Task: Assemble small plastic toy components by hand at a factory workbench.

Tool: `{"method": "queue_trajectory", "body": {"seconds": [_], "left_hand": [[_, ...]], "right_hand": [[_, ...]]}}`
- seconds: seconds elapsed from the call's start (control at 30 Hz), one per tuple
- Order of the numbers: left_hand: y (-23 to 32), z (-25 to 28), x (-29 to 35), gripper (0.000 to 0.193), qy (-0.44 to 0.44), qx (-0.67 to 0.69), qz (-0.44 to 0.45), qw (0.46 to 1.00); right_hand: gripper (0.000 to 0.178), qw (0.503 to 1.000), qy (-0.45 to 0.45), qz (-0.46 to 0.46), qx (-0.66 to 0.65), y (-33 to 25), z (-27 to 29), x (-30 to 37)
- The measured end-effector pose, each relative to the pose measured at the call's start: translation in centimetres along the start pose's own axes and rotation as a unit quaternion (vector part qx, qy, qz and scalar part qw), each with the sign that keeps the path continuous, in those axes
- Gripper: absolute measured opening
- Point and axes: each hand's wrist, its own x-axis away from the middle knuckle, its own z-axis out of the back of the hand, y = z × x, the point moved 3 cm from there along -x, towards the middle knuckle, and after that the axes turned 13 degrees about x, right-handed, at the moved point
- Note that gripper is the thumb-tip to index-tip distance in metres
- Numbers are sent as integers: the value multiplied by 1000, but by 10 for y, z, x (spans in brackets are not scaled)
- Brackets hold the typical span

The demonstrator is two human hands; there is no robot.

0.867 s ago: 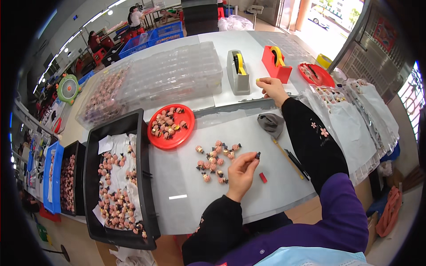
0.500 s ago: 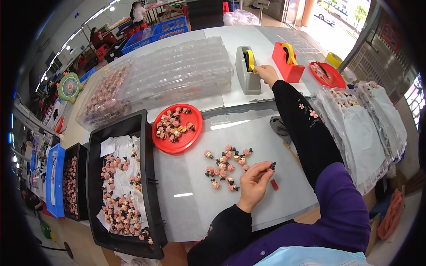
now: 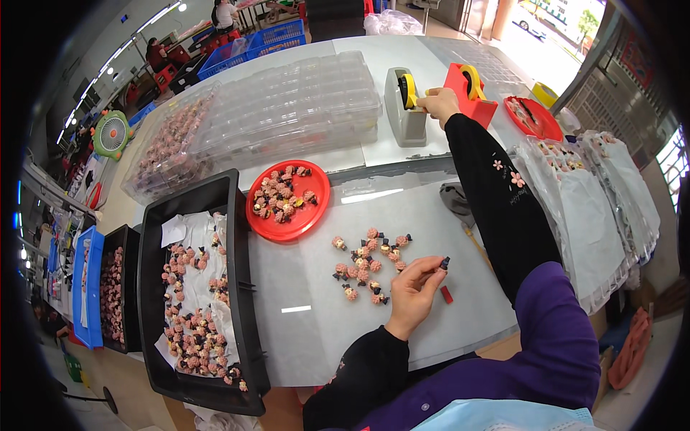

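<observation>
My left hand (image 3: pixel 412 293) is closed in a pinch over the front of the work surface. A small dark hat-shaped piece (image 3: pixel 445 263) sticks up from its fingertips; anything below that is hidden by the fingers. My right hand (image 3: pixel 440 106) reaches far forward to the grey tape dispenser (image 3: pixel 410 129), fingers drawn together beside its yellow-cored roll. What the fingertips pinch is too small to make out. Several pink-and-cream figurines with black hats (image 3: pixel 362 266) lie loose left of my left hand. Just right of that hand rests a small red piece (image 3: pixel 447 294).
A red tape dispenser (image 3: pixel 471 108) stands right of the grey one. Left are a red plate (image 3: pixel 279 231) and a black tub (image 3: pixel 248 323), both with figurines. Clear plastic trays (image 3: pixel 295 100) are stacked behind. Bagged goods (image 3: pixel 589 194) and another red plate (image 3: pixel 550 129) lie right.
My right hand has shifted slightly right, away from the grey dispenser's roll. My left hand keeps its pinch in nearly the same place. The whole view has shifted a little.
</observation>
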Motion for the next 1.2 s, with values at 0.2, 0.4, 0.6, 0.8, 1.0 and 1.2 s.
{"method": "queue_trajectory", "body": {"seconds": [0.2,0.4,0.6,0.8,1.0,1.2], "left_hand": [[-1,0,1,23,-1,-4,1,1000],[0,3,1,23,1,-5,2,1000],[-1,1,-1,22,-2,-6,0,1000],[1,-2,-2,23,11,3,-19,1000],[-1,5,-4,23,30,0,-35,999],[4,11,-8,22,93,10,-24,995]], "right_hand": [[41,991,83,-46,-90,10,3,17],[18,987,62,-86,-125,10,0,37],[33,980,14,-121,-159,28,-8,33],[15,869,-62,-211,-443,28,-30,35],[15,881,-72,-248,-395,23,-65,70],[21,950,-198,-41,-238,-9,-28,121]]}}
